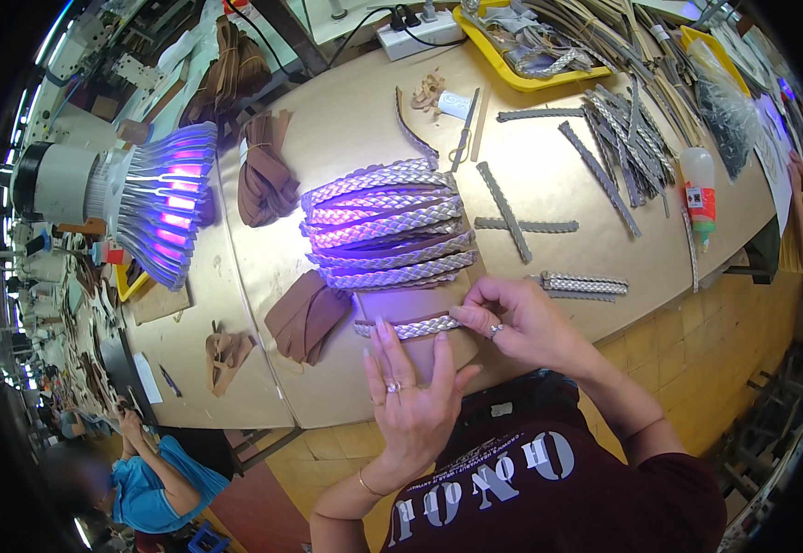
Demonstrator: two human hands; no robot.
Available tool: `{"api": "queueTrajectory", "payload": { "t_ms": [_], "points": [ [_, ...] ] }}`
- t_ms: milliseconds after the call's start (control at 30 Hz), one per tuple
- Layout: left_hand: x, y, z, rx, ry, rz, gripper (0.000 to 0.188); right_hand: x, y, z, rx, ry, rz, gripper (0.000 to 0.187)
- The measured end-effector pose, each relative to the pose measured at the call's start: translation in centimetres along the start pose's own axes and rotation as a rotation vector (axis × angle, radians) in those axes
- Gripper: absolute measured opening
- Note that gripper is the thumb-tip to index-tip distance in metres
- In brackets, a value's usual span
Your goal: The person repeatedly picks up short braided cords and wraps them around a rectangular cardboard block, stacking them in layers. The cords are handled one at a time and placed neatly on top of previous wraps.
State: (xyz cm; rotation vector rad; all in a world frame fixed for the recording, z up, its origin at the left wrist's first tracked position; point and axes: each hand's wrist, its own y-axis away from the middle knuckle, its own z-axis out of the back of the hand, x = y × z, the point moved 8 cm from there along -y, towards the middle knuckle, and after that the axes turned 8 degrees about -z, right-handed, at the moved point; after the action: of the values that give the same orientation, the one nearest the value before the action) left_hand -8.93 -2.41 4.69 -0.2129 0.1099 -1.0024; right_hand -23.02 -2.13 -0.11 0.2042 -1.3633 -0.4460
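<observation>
A short silver braided strap (420,327) with a brown strip along its far edge lies crosswise on the table in front of me. My left hand (410,392) is open, fingers spread, its fingertips resting on the strap's near side. At the strap's right end, my right hand (516,318) pinches with thumb and forefinger. Just beyond both hands sits a row of silver braided straps (387,198) with brown edges, packed side by side. A folded bundle of flat brown strips (304,318) lies to their left.
A lit lamp with metal fins (166,207) stands at left. Loose grey braids (504,212) and a pile (627,138) lie right, near a glue bottle (699,194). Scissors (463,138) and a yellow tray (535,69) are farther back. A person in blue (166,484) works lower left.
</observation>
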Motion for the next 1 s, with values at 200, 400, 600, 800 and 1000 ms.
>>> {"api": "queueTrajectory", "payload": {
  "t_ms": [200, 400, 600, 800, 1000],
  "points": [
    [-0.1, 0.2, -0.2, 0.0, -0.019, -0.002, 0.049, 0.0, 0.5, -0.2, -0.145, 0.044, 0.055, 0.027],
    [0.4, 0.7, -0.7, -0.116, 0.157, 0.007, 0.058, -0.3, 0.6, -0.6, -0.213, 0.088, 0.042, 0.025],
    [0.4, 3.0, -0.4, -0.303, 0.371, 0.052, 0.074, 3.3, 0.5, 0.6, 0.005, 0.026, 0.162, 0.025],
    [1.8, 4.3, 1.9, -0.557, 0.234, 0.113, 0.074, 9.5, -0.7, 4.8, -0.101, -0.032, 0.362, 0.024],
    [2.6, 2.9, 1.0, -0.503, 0.281, 0.237, 0.063, 8.4, -5.5, 5.8, -0.131, 0.132, 0.123, 0.03]
  ]
}}
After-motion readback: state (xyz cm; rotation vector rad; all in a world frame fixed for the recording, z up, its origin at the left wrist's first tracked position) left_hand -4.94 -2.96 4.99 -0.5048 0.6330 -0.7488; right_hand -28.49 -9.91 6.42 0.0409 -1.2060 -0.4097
